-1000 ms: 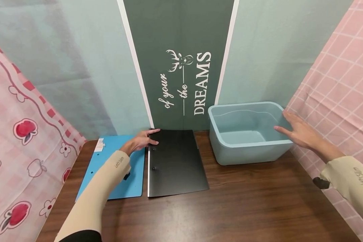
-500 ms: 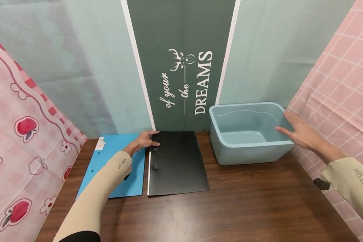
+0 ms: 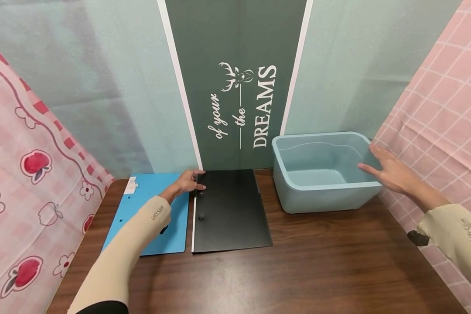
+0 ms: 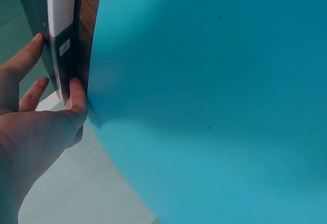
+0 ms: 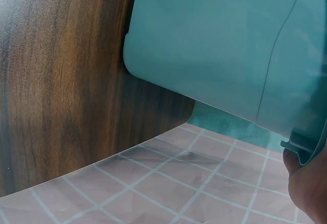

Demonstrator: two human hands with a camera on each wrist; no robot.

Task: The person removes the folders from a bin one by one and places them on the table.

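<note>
A black ring binder (image 3: 231, 213) with a pale strip along its left edge lies flat on the brown table. My left hand (image 3: 185, 181) holds its far left corner, thumb on the cover. In the left wrist view, fingers of that hand (image 4: 41, 127) stand on both sides of the binder's spine (image 4: 62, 40). Over at the right, my right hand (image 3: 392, 170) grips the right rim of a light blue plastic bin (image 3: 325, 200), thumb inside. The right wrist view shows the bin's wall (image 5: 204, 45) and only part of the hand (image 5: 309, 188) under its rim.
A blue folder (image 3: 172, 237) with a white label (image 3: 131, 185) lies left of the binder, partly hidden under my left forearm. Green curtains (image 3: 235, 35) hang behind the table (image 3: 298, 270); pink patterned cloths (image 3: 447, 100) stand at both sides.
The head view has shifted very slightly. Both hands, the binder and the bin stay essentially where they were.
</note>
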